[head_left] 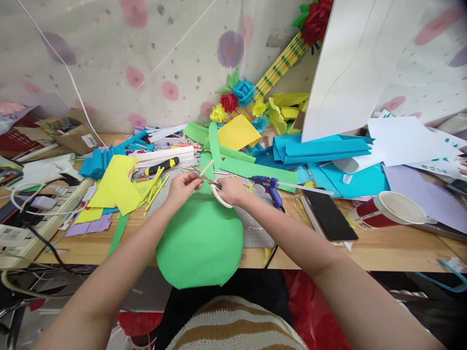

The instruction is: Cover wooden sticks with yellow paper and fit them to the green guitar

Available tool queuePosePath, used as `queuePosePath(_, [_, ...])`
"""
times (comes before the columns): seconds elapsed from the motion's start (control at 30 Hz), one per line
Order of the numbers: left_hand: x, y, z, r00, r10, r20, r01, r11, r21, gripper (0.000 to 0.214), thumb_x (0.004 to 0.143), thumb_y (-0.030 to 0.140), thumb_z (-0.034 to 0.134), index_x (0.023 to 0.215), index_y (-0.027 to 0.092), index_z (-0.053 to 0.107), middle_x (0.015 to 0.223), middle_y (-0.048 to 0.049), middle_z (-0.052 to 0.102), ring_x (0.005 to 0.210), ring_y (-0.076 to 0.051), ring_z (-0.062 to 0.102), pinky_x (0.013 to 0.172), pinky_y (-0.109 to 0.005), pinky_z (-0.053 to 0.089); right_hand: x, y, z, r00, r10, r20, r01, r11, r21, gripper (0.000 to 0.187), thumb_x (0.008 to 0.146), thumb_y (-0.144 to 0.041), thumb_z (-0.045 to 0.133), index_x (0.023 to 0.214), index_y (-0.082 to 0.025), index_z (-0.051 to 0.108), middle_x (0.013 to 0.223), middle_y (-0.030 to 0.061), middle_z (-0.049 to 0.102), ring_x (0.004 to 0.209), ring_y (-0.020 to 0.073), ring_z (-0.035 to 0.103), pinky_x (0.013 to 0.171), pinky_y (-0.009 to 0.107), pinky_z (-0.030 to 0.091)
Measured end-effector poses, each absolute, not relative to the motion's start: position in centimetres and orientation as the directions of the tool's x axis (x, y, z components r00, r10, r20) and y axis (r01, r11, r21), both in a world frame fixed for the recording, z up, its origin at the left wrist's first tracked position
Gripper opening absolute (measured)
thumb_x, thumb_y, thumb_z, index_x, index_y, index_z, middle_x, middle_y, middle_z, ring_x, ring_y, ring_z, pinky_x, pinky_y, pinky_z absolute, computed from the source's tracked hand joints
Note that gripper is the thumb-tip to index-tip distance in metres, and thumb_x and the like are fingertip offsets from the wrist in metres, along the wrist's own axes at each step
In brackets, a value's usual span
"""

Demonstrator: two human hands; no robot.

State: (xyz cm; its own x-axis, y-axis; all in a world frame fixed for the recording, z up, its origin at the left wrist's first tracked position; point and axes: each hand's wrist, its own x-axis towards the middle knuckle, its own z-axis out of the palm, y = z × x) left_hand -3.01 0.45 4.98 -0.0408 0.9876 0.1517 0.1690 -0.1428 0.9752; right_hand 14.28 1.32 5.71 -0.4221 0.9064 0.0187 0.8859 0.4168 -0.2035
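Observation:
My right hand (232,190) is closed round the white handles of a pair of scissors (220,196). Its metal blades point left, toward my left hand (185,186). The fingers of that hand are pinched on a thin pale stick (207,168), which slants up to the right and crosses close by the blades. I cannot tell whether the blades touch it. Just below both hands, a large rounded green piece (200,238) overhangs the table's front edge, with a narrow green strip (214,146) beyond it.
A purple glue gun (268,187), a black phone (330,214) and a paper cup (388,210) lie or stand to the right. Yellow sheets (118,187) and a utility knife (160,166) are left. Behind stands a yellow flower-decked guitar shape (279,68) beside a white board (343,73).

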Motion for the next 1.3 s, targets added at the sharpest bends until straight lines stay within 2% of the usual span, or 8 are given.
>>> queuePosePath(0.1, [-3.1, 0.5, 4.8, -0.052, 0.990, 0.133, 0.153, -0.123, 0.981, 0.029, 0.056, 0.035, 0.070, 0.072, 0.012, 0.062, 0.069, -0.0042, 0.066, 0.059, -0.013, 0.060, 0.061, -0.028, 0.051, 14.5, 1.4, 5.7, -0.455, 0.887, 0.073, 0.863, 0.460, -0.211, 0.035, 0.081, -0.042, 0.036, 0.085, -0.017, 0.060, 0.089, 0.0099, 0.064, 0.082, 0.0200, 0.055, 0.066, 0.026, 0.033])
queuePosePath(0.3, [-3.0, 0.2, 5.0, -0.008, 0.996, 0.088, 0.129, -0.087, 0.988, 0.036, 0.056, 0.043, 0.070, 0.073, 0.011, 0.066, 0.068, -0.0066, 0.067, 0.063, -0.016, 0.063, 0.066, -0.033, 0.052, 14.8, 1.5, 5.9, -0.504, 0.848, 0.162, 0.819, 0.529, -0.223, 0.029, 0.080, -0.039, 0.039, 0.087, -0.018, 0.058, 0.092, 0.0068, 0.063, 0.089, 0.0201, 0.052, 0.071, 0.027, 0.035])
queuePosePath(0.67, [-3.7, 0.4, 5.1, -0.025, 0.989, 0.149, 0.289, -0.135, 0.948, 0.015, 0.063, 0.028, 0.063, 0.065, 0.013, 0.063, 0.054, -0.0017, 0.062, 0.050, -0.012, 0.057, 0.053, -0.025, 0.048, 14.1, 1.3, 5.1, -0.444, 0.889, 0.109, 0.867, 0.458, -0.197, 0.034, 0.079, -0.044, 0.038, 0.077, -0.018, 0.061, 0.078, 0.0075, 0.064, 0.073, 0.0195, 0.056, 0.059, 0.026, 0.031])
queuePosePath(0.83, [-3.7, 0.3, 5.0, -0.032, 0.988, 0.150, 0.262, -0.137, 0.955, 0.020, 0.062, 0.032, 0.064, 0.067, 0.013, 0.063, 0.056, -0.0025, 0.063, 0.051, -0.013, 0.058, 0.054, -0.025, 0.048, 14.3, 1.3, 5.6, -0.465, 0.879, 0.101, 0.856, 0.476, -0.200, 0.034, 0.081, -0.043, 0.037, 0.079, -0.018, 0.060, 0.083, 0.0076, 0.064, 0.079, 0.0196, 0.056, 0.064, 0.027, 0.033])
queuePosePath(1.0, [-3.5, 0.2, 5.2, 0.051, 0.991, 0.127, 0.205, -0.135, 0.969, 0.029, 0.061, 0.039, 0.066, 0.073, 0.013, 0.065, 0.066, -0.0053, 0.066, 0.055, -0.014, 0.060, 0.055, -0.027, 0.050, 14.6, 1.6, 6.0, -0.527, 0.837, 0.149, 0.806, 0.548, -0.226, 0.029, 0.080, -0.039, 0.039, 0.086, -0.018, 0.058, 0.092, 0.0072, 0.062, 0.088, 0.0194, 0.052, 0.069, 0.026, 0.033])
queuePosePath(1.3, [-3.3, 0.5, 5.6, 0.000, 0.991, 0.135, 0.267, -0.130, 0.955, 0.024, 0.062, 0.036, 0.066, 0.066, 0.013, 0.064, 0.054, -0.0036, 0.063, 0.049, -0.013, 0.057, 0.053, -0.026, 0.048, 14.3, 1.4, 6.1, -0.456, 0.886, 0.090, 0.855, 0.464, -0.231, 0.032, 0.079, -0.041, 0.039, 0.080, -0.017, 0.061, 0.084, 0.0077, 0.065, 0.079, 0.0183, 0.056, 0.063, 0.026, 0.032])
